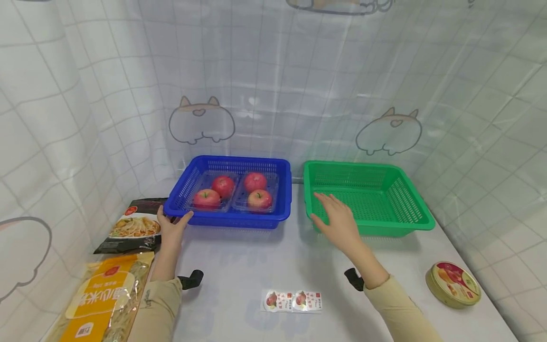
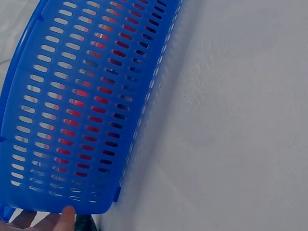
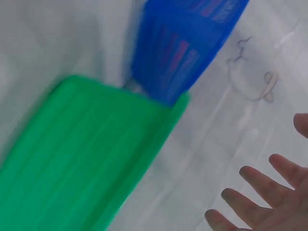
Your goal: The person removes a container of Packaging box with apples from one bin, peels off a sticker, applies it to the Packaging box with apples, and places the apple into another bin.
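Note:
A blue plastic basket (image 1: 239, 221) stands against the back curtain with two clear clamshell boxes (image 1: 232, 202) in it, holding several red apples (image 1: 207, 198). My left hand (image 1: 172, 230) grips the basket's front left corner, thumb on the front side and fingers round the left side; the left wrist view catches its fingertips (image 2: 70, 216) at the corner. A green plastic basket (image 1: 376, 223), with nothing visible in it, stands to the right. Over its front left edge hovers my right hand (image 1: 339, 225), fingers spread and straight, holding nothing.
On the left lie a black noodle packet (image 1: 136, 225) and a yellow noodle bag (image 1: 104, 294). Two apple stickers (image 1: 292, 301) lie near the front middle of the white table (image 1: 239, 266). A round yellow tin (image 1: 453, 284) sits at the right. A tile-patterned curtain surrounds the table.

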Demonstrator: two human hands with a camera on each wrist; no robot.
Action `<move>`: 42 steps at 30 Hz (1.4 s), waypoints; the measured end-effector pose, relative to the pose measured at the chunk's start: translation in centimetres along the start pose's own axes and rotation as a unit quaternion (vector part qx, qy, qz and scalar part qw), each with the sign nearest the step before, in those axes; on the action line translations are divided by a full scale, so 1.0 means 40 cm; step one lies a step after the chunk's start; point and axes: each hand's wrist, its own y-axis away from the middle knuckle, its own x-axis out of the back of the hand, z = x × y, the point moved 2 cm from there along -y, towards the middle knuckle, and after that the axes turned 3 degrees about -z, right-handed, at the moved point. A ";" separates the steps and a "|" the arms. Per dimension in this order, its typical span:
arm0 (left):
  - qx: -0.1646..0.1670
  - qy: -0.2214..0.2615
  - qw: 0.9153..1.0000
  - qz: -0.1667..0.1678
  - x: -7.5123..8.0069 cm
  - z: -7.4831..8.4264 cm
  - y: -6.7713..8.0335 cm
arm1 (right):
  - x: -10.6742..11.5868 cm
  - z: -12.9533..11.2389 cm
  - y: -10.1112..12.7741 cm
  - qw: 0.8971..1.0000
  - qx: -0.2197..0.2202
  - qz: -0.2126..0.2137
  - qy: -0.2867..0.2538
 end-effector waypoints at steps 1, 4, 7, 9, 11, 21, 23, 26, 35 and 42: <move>0.001 0.004 1.000 0.000 -0.001 -0.001 -0.001 | -0.005 -0.011 -0.014 1.000 0.007 0.005 -0.014; 0.000 0.019 1.000 0.000 -0.004 -0.002 -0.003 | -0.028 -0.041 -0.054 0.998 0.016 0.004 -0.056; -0.008 0.032 0.999 0.000 -0.006 -0.003 -0.006 | -0.064 -0.069 -0.094 0.993 0.003 -0.021 -0.114; -0.006 0.031 0.999 0.001 -0.004 -0.004 -0.008 | -0.092 -0.090 -0.120 0.985 -0.013 -0.046 -0.164; -0.001 0.029 1.000 0.004 0.000 -0.005 -0.011 | -0.124 -0.112 -0.145 0.970 -0.027 -0.074 -0.229; -0.002 0.043 0.999 -0.003 0.006 -0.021 -0.013 | -0.249 -0.192 -0.252 0.893 -0.135 -0.119 -0.412; -0.002 0.045 0.999 -0.005 0.003 -0.025 -0.012 | -0.264 -0.198 -0.263 0.894 -0.139 -0.110 -0.412; -0.002 0.044 0.999 -0.003 0.000 -0.029 -0.010 | -0.283 -0.204 -0.276 0.903 -0.145 -0.097 -0.393; -0.004 0.058 0.998 -0.001 -0.003 -0.039 -0.013 | -0.321 -0.189 -0.302 0.915 -0.258 -0.064 -0.304; -0.005 0.050 0.999 -0.008 0.000 -0.042 -0.008 | -0.352 -0.158 -0.304 0.859 -0.328 -0.065 -0.389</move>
